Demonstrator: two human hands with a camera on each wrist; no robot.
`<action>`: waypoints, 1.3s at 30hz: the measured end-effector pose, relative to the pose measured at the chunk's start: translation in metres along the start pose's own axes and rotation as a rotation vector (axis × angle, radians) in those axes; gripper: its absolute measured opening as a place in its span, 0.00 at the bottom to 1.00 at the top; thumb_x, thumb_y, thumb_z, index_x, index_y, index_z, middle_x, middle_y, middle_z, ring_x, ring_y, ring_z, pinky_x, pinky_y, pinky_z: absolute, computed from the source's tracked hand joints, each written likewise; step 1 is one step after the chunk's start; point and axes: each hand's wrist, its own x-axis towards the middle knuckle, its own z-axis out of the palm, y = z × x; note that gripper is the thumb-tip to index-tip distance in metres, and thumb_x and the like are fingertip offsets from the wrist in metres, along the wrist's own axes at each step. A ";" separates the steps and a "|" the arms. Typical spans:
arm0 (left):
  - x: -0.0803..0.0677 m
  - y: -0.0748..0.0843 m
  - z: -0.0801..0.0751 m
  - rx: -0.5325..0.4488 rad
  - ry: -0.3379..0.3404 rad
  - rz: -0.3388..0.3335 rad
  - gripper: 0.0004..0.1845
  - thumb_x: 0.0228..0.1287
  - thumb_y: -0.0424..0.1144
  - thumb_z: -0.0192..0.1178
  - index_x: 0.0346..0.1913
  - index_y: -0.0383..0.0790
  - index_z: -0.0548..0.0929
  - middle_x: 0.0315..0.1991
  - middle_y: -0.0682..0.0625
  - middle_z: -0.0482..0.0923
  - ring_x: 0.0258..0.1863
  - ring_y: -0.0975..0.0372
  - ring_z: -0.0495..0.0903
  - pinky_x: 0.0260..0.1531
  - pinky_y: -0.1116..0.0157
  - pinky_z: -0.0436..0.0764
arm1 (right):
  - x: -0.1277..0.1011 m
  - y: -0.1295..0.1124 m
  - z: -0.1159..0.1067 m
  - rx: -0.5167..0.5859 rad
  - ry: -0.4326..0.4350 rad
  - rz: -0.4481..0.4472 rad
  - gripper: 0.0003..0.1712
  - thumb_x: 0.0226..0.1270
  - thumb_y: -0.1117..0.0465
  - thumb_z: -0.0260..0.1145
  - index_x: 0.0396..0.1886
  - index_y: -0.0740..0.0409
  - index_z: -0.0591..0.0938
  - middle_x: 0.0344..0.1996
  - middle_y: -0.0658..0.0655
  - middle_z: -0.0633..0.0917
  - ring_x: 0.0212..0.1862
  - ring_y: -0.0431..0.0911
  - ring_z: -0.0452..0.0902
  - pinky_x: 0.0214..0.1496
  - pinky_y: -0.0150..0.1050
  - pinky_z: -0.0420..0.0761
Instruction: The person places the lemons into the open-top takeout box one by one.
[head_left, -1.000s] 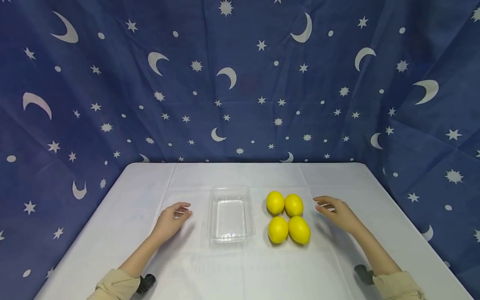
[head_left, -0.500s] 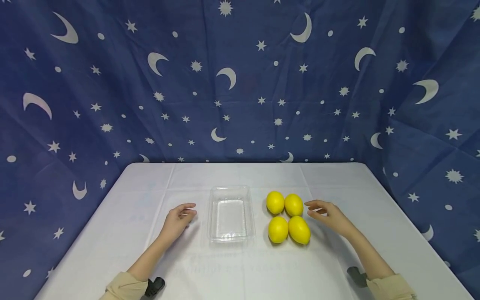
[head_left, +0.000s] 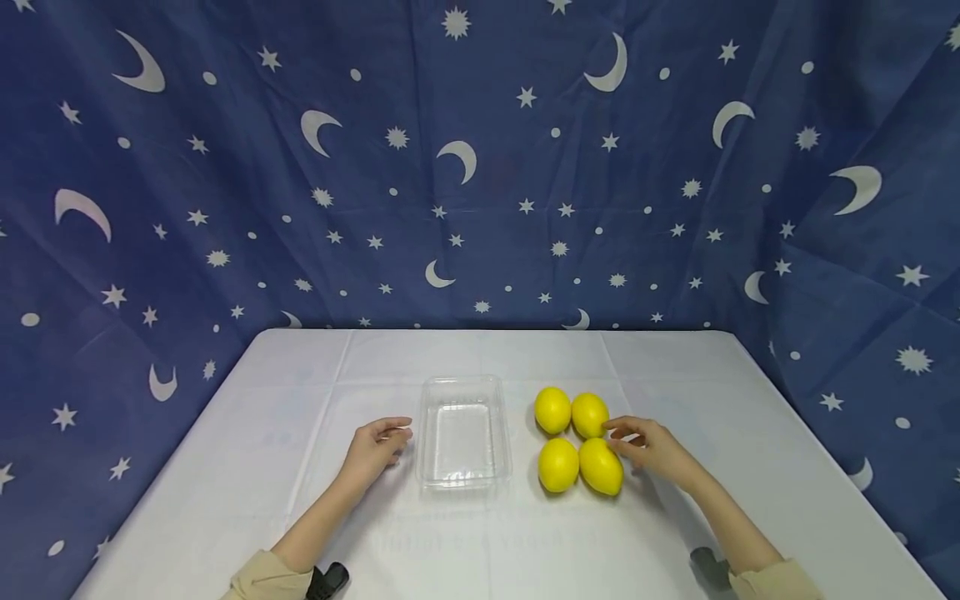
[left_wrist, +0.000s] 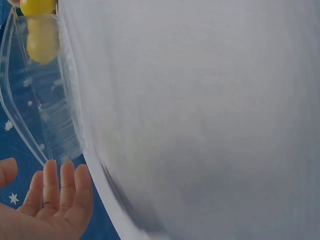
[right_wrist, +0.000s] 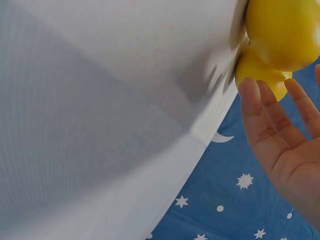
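Observation:
A clear plastic box (head_left: 462,482) stands without a lid in the middle of the table. Several yellow lemons sit to its right in two rows: a back left lemon (head_left: 552,410), a back right lemon (head_left: 588,413), a front left lemon (head_left: 558,465) and a front right lemon (head_left: 602,468). My left hand (head_left: 371,454) hovers just left of the box, fingers loosely bent and holding nothing. My right hand (head_left: 654,452) is at the right side of the two right lemons, fingers relaxed; whether its fingertips touch them I cannot tell. In the right wrist view its fingers (right_wrist: 267,115) reach toward the lemons.
A white cloth covers the table (head_left: 480,550). Behind it and at both sides hangs a dark blue curtain (head_left: 495,175) with moons and stars. Each wrist wears a black device, such as the one below the left forearm (head_left: 327,581).
Both hands have moved inward: the left hand rightward toward the box, the right hand leftward to the lemons. Box and lemons have stayed in place; the head view has shifted slightly.

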 end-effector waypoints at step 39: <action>-0.002 0.009 0.019 -0.322 -0.112 -0.263 0.22 0.62 0.31 0.56 0.60 0.32 0.73 0.29 0.51 0.73 0.27 0.66 0.75 0.25 0.75 0.80 | -0.006 -0.009 0.015 0.153 -0.073 0.184 0.29 0.63 0.56 0.64 0.60 0.64 0.69 0.50 0.69 0.73 0.39 0.47 0.75 0.33 0.41 0.85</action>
